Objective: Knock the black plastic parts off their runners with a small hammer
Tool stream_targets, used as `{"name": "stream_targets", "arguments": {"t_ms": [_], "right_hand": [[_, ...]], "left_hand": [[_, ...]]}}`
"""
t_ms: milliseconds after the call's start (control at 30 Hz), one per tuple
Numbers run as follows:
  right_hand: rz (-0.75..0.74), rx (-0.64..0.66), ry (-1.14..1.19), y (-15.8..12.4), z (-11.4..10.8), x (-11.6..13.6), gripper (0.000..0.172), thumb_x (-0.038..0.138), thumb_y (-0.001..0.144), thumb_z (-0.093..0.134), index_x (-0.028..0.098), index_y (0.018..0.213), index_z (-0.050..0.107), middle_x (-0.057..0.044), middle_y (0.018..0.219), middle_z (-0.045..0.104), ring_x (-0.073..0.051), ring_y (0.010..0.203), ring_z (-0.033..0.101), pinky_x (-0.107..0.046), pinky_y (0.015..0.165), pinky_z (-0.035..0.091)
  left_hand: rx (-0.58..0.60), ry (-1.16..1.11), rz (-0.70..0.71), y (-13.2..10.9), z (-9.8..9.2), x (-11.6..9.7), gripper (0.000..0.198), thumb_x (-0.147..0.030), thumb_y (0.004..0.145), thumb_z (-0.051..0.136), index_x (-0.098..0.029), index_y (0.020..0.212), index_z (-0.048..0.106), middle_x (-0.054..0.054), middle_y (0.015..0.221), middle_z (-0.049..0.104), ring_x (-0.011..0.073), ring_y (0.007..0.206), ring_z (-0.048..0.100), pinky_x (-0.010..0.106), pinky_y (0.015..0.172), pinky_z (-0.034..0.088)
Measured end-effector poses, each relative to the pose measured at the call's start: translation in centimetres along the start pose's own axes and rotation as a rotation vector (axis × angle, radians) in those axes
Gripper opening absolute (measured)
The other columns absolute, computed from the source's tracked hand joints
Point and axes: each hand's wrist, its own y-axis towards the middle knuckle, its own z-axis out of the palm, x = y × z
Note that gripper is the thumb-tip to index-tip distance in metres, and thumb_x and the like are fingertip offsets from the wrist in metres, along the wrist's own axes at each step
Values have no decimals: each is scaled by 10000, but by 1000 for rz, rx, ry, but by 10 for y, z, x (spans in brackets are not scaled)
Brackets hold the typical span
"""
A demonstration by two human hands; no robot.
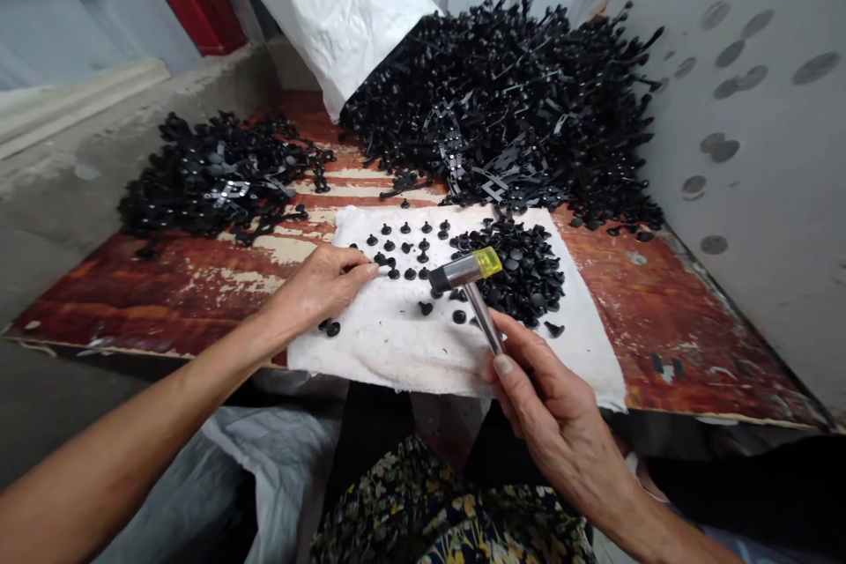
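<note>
In the head view my right hand (545, 388) grips the metal handle of a small double-faced mallet (481, 308), one face yellow and the other black. The mallet's head is raised over a white cloth (397, 348). My left hand (327, 282) is at the cloth's left part, thumb and index finger closed beside small black stemmed caps; whatever lies between the fingertips is hidden. Several of these black caps (405, 227) stand in loose rows, stems up. A heap of similar caps (525, 269) covers the right part of the cloth, just past the mallet.
A large pile of black linked parts (515, 106) rises at the back, partly under a white sack (337, 9). A smaller pile of them (218, 172) lies on the left of the worn red-brown table (661, 326). A pale spotted panel (746, 150) borders the right side.
</note>
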Motion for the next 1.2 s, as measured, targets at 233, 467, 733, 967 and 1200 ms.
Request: {"name": "stream_targets", "arguments": {"t_ms": [233, 467, 733, 967, 1200], "right_hand": [[2, 7, 9, -1, 0, 1, 402, 313, 965, 498, 227, 1350, 578, -67, 896, 692, -177, 797, 664, -277, 611, 561], [-1, 13, 9, -1, -1, 0, 400, 308, 964, 501, 234, 1348, 586, -61, 833, 674, -193, 801, 672, -285, 592, 562], [5, 15, -13, 0, -1, 1, 413, 339, 963, 497, 243, 1355, 584, -66, 867, 700, -195, 757, 668, -314, 610, 578], [-4, 18, -27, 1, -2, 1, 406, 325, 964, 497, 244, 1352, 585, -63, 848, 689, -199, 771, 673, -301, 586, 574], [-9, 17, -9, 1, -2, 2, 393, 312, 965, 498, 244, 1341, 591, -56, 814, 668, -197, 787, 673, -289, 580, 567]], "left_hand": [[-12, 42, 48, 0, 1, 3, 265, -399, 726, 530, -181, 580, 570, -57, 412, 405, 86, 395, 340, 212, 385, 231], [-26, 82, 17, -2, 0, -7, 258, -368, 736, 509, -183, 563, 558, -51, 412, 409, 91, 406, 358, 215, 397, 247], [-24, 81, -16, -2, 1, -5, 253, -370, 737, 513, -183, 572, 557, -55, 409, 400, 87, 388, 344, 216, 391, 239], [-28, 81, 24, -1, 1, -2, 251, -376, 727, 522, -182, 575, 566, -53, 414, 406, 88, 399, 343, 216, 393, 235], [-27, 55, 33, -1, 1, 1, 258, -379, 734, 531, -184, 568, 562, -53, 418, 392, 86, 409, 333, 216, 401, 227]]}}
